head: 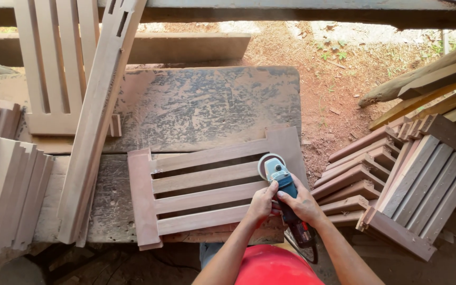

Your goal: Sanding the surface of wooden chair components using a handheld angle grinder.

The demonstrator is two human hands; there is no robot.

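- Slatted wooden panel [207,192] lies flat on the desk [196,103], near its front edge, directly ahead of the person. Four slats run across between two end rails.
- Angle grinder [283,184], blue-grey body with a round disc guard, sits on the panel's right end, disc down where the upper slats meet the right rail.
- Left hand [262,203]: grip closed around the grinder body from the left side.
- Right hand [303,203]: grip closed around the rear handle; a cord trails back toward the person.
- Progress, judged: work is at the right rail joint. The slats look evenly pale and smooth, but I cannot tell sanded from unsanded areas by colour alone. Left rail [142,200] untouched by the tool at this moment.
- Stack of similar slatted panels [397,179] leans to the right of the desk, well apart from the tool; whether finished or waiting, cannot tell.
- More slatted pieces [6,184] stand at the left; another panel [54,63] and a long notched board [98,116] rest across the desk's left part.
- Desk surface: worn, dark, dusty sheet, scratched grey in the middle.
- Room: open shed; red earth ground [339,68] beyond the desk, loose timber [428,79] upper right, sunlight at the far edge.
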